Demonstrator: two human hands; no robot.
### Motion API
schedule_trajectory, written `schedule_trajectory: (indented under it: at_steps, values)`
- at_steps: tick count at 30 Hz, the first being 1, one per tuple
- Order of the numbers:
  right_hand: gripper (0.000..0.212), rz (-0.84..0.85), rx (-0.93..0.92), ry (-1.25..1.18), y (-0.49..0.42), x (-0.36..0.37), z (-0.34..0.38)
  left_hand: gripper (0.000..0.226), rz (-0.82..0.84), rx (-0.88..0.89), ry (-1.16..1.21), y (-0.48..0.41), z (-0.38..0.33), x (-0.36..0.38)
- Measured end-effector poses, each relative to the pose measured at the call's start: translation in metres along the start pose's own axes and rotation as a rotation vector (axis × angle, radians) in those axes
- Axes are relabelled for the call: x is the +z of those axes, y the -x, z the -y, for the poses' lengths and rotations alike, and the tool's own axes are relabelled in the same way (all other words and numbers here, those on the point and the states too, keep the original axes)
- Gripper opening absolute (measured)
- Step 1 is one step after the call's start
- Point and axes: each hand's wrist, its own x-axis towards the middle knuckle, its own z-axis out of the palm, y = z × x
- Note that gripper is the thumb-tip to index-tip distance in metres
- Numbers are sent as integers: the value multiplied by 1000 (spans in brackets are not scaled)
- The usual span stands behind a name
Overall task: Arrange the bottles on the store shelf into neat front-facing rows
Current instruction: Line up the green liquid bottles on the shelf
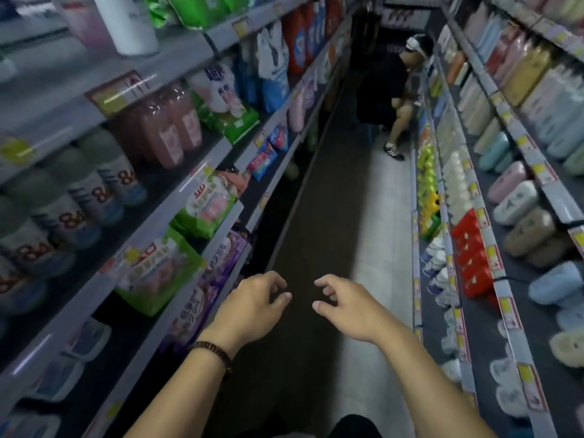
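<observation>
1. Both of your hands hang over the aisle floor [316, 216], neither one on a shelf. Your left hand [257, 298], the one with the beaded bracelet [211, 350] at the wrist, and your right hand [344, 306] are both loosely curled and grasp nothing. They sit close together with the fingertips apart.

2. The bottles lie to either side of the aisle floor, not ahead of you, so the coming move is likely a sideways turn rather than a forward reach.

3. Left of the aisle floor, at the level of your hands, the shelf holds refill pouches [158, 273], not bottles.

4. One shelf above the pouches, the grey-green bottles with "88" labels [94, 191] stand upright in rows that run along the aisle. Your left hand is the nearer one, and the reach goes up and to the left.

5. Farther along the left side of the aisle floor, the pink bottles [170, 128] stand upright on a higher shelf.

6. Right of the aisle floor, the pastel bottles [518, 197] fill the shelves, and your right hand is nearer to them. The view is too warped and blurred to tell how they face.

7. You cannot tell from here which side needs arranging.

8. At the far end of the aisle floor, another person [392, 83] sits at the right-hand shelves, well apart from you.
</observation>
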Motion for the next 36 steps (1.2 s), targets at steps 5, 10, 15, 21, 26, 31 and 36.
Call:
schedule_trajectory:
  at_steps: [5,10,15,21,26,31,36]
  values:
    - [50,-24,-162,29,-77,-70,31,25,-159,-37,42,-63,-15,-51]
    - [50,10,-354,70,-140,-135,71,29,-337,-93,49,-101,-41,-104]
    - [45,104,-577,79,-178,-194,149,25,-530,-152,91,-112,-64,-172]
    - [38,108,-832,100,-192,-217,230,23,-760,-181,90,-96,-83,-235]
    - [31,10,-978,37,-194,-221,285,17,-896,-171,103,-81,-79,-278]
    - [31,-94,-994,-11,-202,-234,349,24,-933,-135,133,-82,-64,-317]
    - [29,-205,-983,-26,-220,-255,410,39,-981,-134,110,-96,-50,-369]
